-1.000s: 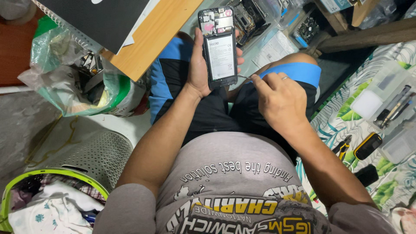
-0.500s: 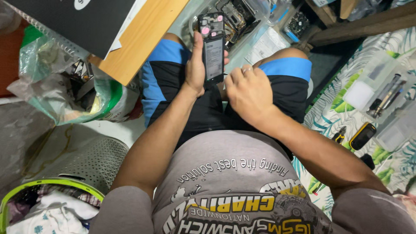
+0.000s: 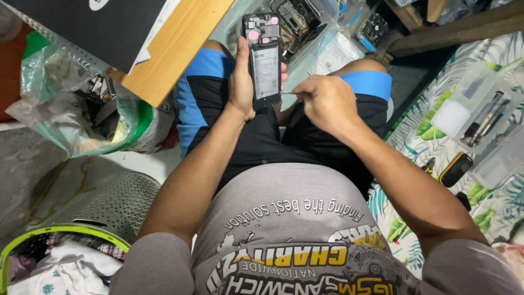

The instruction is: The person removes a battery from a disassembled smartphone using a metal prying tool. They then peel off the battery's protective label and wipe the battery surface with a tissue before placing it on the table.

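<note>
the opened phone point(image 3: 266, 63) stands upright above my lap, its back cover off, showing a dark battery with a pale label and pink spots on the board at the top. my left hand point(image 3: 242, 82) is clamped around its left edge, thumb on the front. my right hand point(image 3: 327, 101), just beside it, is pinched shut on a thin metal tool point(image 3: 287, 93) whose tip touches the phone's right edge.

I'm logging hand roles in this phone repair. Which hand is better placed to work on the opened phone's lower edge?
Probably the right hand: it pinches a thin metal tool whose tip is at the opened phone's lower right edge. The left hand is wrapped around the phone, holding it upright.
</note>
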